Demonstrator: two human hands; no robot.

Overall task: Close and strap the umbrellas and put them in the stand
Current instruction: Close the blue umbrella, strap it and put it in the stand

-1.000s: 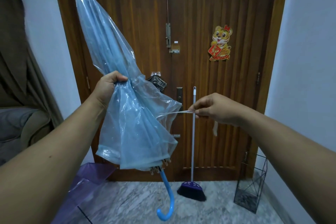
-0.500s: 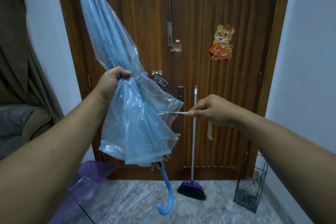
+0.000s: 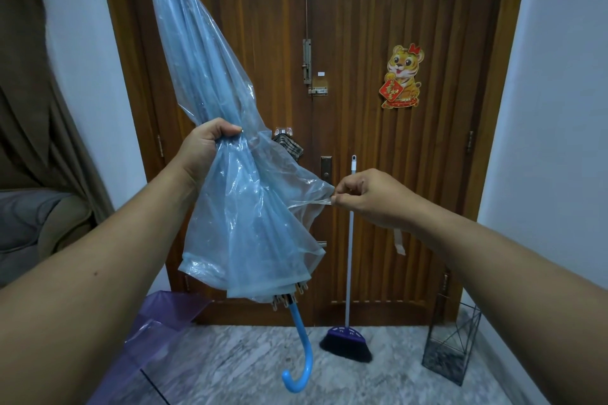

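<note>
While I hold it upright: blue umbrella [image 3: 230, 207], handle down, tip up-left, before the door [image 3: 378, 26].
Left hand [image 3: 207, 148]: fist clamped round the gathered canopy.
Right hand [image 3: 368, 197]: pinches the strap [image 3: 309, 202], stretched rightward from the folds.
Material: thin, glossy, crinkled plastic.
Stand [image 3: 450, 345]: wire, floor, lower right.

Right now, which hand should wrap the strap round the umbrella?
Right. The right hand already pinches the strap, pulled out sideways from the blue umbrella. The left hand grips the bunched canopy and is probably needed there to keep it gathered.
</note>
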